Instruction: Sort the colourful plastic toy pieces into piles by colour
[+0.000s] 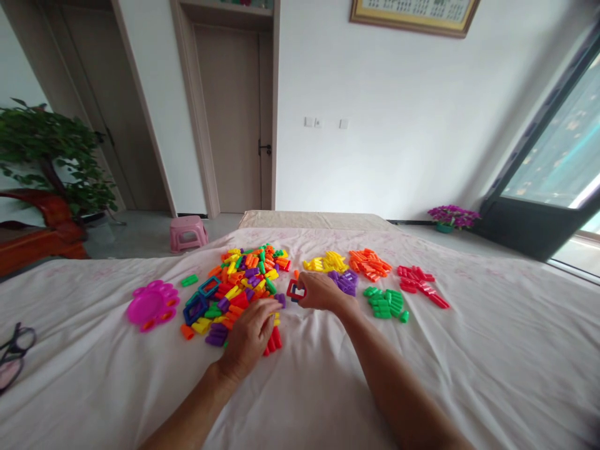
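Note:
A large mixed pile of coloured plastic pieces (234,284) lies on the cloth-covered table. At the pile's right edge is my left hand (250,331), fingers bent and close together; whatever is under its fingertips is hidden. My right hand (319,290), to the right of the pile, is closed on a red square frame (291,290), with a dark blue edge showing beside it. Beyond and right of this hand lie separate heaps: yellow (327,261), purple (345,282), orange (369,265), green (387,303) and red (420,284). Blue square frames (195,308) rest on the pile's left side.
A magenta paw-shaped tray (149,304) holding a few orange pieces sits left of the pile. Eyeglasses (16,350) lie at the far left edge. The white cloth (323,400) has folds. Beyond the table stands a pink stool (188,234).

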`<state>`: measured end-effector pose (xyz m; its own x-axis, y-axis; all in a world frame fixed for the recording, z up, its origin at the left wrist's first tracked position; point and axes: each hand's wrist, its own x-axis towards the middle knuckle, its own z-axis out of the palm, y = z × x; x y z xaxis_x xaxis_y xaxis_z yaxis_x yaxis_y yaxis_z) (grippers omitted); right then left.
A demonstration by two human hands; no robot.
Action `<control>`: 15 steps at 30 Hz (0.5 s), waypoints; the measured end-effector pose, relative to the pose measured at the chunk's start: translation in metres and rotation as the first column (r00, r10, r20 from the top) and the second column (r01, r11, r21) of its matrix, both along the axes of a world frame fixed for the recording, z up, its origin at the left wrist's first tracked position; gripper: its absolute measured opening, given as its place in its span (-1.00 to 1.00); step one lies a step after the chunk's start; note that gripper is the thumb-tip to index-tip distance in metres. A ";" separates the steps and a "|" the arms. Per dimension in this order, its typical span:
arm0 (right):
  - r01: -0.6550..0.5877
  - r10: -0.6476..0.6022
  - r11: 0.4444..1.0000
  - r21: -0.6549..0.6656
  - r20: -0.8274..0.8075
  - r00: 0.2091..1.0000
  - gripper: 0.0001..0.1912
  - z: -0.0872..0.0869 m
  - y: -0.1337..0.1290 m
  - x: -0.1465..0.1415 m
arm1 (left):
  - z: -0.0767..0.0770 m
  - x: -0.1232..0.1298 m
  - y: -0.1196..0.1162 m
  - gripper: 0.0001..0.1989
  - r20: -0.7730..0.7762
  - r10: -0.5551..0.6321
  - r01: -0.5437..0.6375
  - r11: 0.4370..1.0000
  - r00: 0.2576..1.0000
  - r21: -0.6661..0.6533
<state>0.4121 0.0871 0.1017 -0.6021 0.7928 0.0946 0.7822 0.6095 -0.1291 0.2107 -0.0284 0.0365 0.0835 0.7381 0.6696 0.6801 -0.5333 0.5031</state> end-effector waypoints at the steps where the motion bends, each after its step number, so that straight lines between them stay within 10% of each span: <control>1: -0.038 0.039 0.999 0.018 -0.055 0.998 -0.66 0.006 -0.005 -0.003 | 0.004 0.001 0.000 -0.71 0.121 0.053 -0.046 0.997 0.991 -0.065; 6: -0.261 0.284 0.958 0.123 -0.239 0.929 -0.68 0.023 -0.040 -0.027 | 0.031 0.008 -0.001 -0.40 0.547 0.231 0.036 0.901 0.804 -0.432; 11: -0.331 0.360 0.932 0.145 -0.307 0.881 -0.56 0.021 -0.060 -0.045 | 0.041 -0.005 0.002 -0.50 0.565 0.182 0.100 0.897 0.805 -0.431; 15: -0.243 0.251 0.968 0.066 -0.356 0.900 -0.50 0.025 -0.057 -0.039 | 0.044 -0.047 0.011 -0.50 0.533 0.344 -0.094 0.893 0.773 -0.440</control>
<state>0.3726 0.0301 0.1263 -0.7009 0.6187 0.3550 0.5091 0.7825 -0.3585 0.1635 -0.0175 0.0810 -0.4251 0.8818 0.2042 0.2608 -0.0967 0.9605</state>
